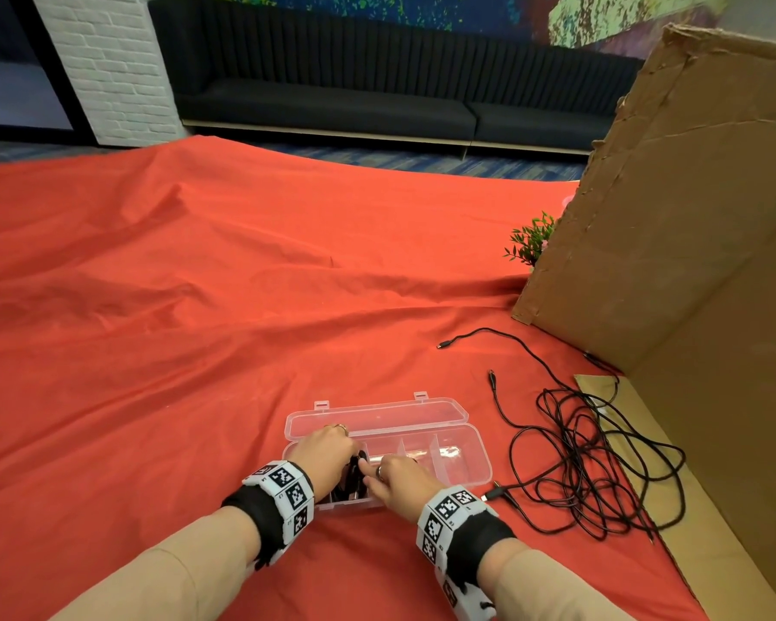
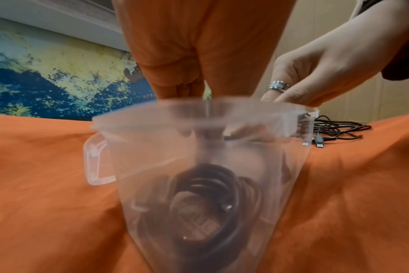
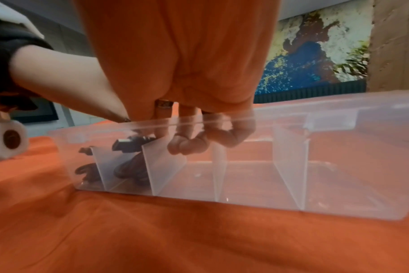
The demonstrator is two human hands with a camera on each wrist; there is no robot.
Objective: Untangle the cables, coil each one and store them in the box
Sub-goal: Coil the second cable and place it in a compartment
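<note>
Head view: both hands are reaching into the left end of the clear compartment box [image 1: 462, 463] on the red cloth [image 1: 198, 307]. The left hand [image 1: 325, 450] and right hand [image 1: 399, 481] are pressing down on a coiled black cable [image 1: 355, 479]; can't tell the exact grip. A tangled black cable [image 1: 592, 459] is lying well right of the box.

Left wrist view: the coiled cable [image 2: 206, 199] is sitting in the box's [image 2: 152, 147] end compartment, under the left hand's fingers [image 2: 175, 86].

Right wrist view: the right hand's fingers [image 3: 189, 146] are curling inside the box [image 3: 339, 166], just beside the cable [image 3: 131, 166].

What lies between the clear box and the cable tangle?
Bare red cloth separates the clear box from the cable tangle; head view shows it.
</note>
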